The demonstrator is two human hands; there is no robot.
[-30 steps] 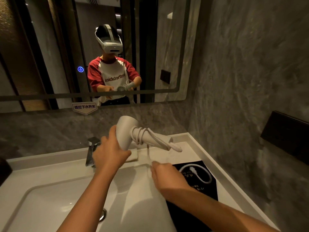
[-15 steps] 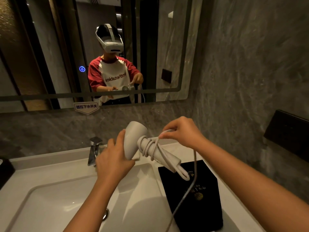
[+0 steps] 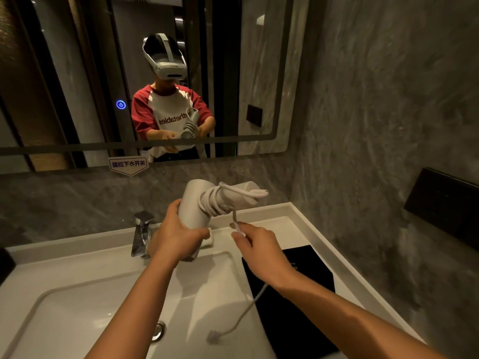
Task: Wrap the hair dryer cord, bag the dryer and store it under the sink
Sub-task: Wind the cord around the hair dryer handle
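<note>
Hair dryer (image 3: 197, 213) in left hand (image 3: 176, 235) — handle up-right; right hand (image 3: 255, 244) fingers apparently pinching cord (image 3: 234, 216)

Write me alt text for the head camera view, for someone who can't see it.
Over a white sink, the left hand holds a white hair dryer with its cord coiled around the handle, while the right hand pinches the loose cord, plug dangling. A black bag lies on the counter, right.

a bathroom: white sink (image 3: 77, 301) with chrome faucet (image 3: 142, 233), lit wall mirror (image 3: 77, 73), grey marble walls (image 3: 388, 99).
</note>
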